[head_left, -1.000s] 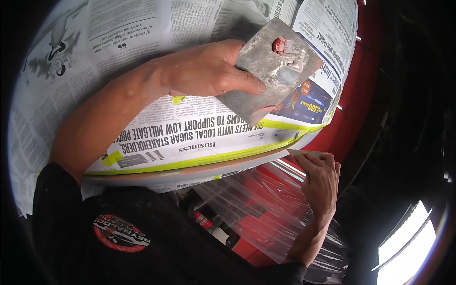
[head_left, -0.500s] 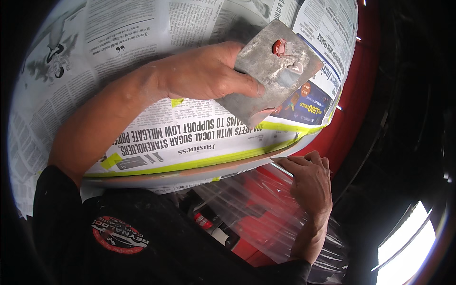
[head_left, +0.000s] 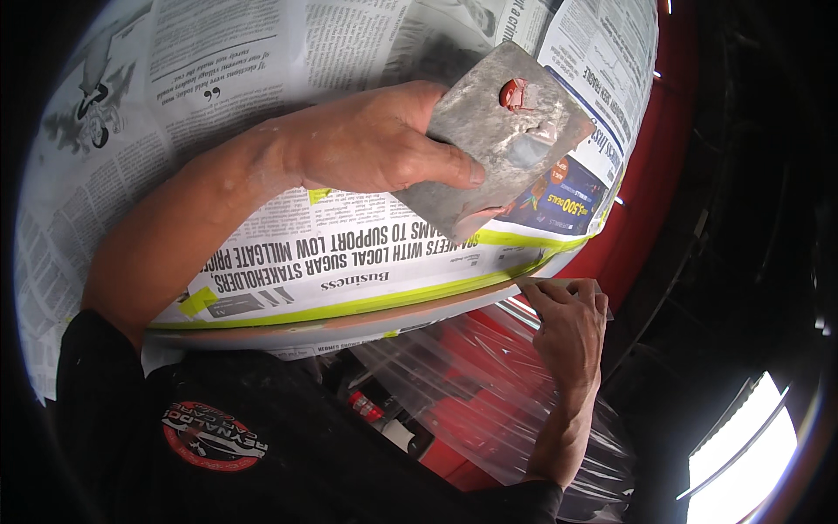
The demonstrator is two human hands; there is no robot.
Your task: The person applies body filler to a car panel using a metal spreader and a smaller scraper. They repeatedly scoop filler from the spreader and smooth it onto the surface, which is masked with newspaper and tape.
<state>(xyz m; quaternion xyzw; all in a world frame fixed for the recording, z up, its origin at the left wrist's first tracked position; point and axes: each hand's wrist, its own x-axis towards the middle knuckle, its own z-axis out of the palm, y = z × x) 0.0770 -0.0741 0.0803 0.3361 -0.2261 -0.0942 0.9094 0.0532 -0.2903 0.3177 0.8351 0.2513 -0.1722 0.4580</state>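
My left hand (head_left: 384, 140) is closed round a square grey metal plate (head_left: 497, 183), thumb on top. Smears of pale grey paste (head_left: 531, 148) and a red blob (head_left: 513, 93) sit on that plate. It hovers above newspaper taped over a large curved surface. At the right end of a bare strip (head_left: 375, 316), grey with pinkish-brown patches, my right hand (head_left: 566, 327) pinches a thin flat spreader (head_left: 580, 285). Fingers cover most of the spreader. Its left edge is at the strip; whether it touches, I cannot tell.
Yellow masking tape (head_left: 367, 304) borders the newspaper (head_left: 253, 249) along the strip. Below hangs clear plastic sheeting (head_left: 463, 384) over red bodywork. A red panel (head_left: 642, 166) rises at the right, beside a dark area. Bright light comes from an opening (head_left: 742, 454) at lower right.
My right hand has shifted slightly up along the strip's edge, and more of the spreader shows. The left hand and plate have dropped a little in the picture.
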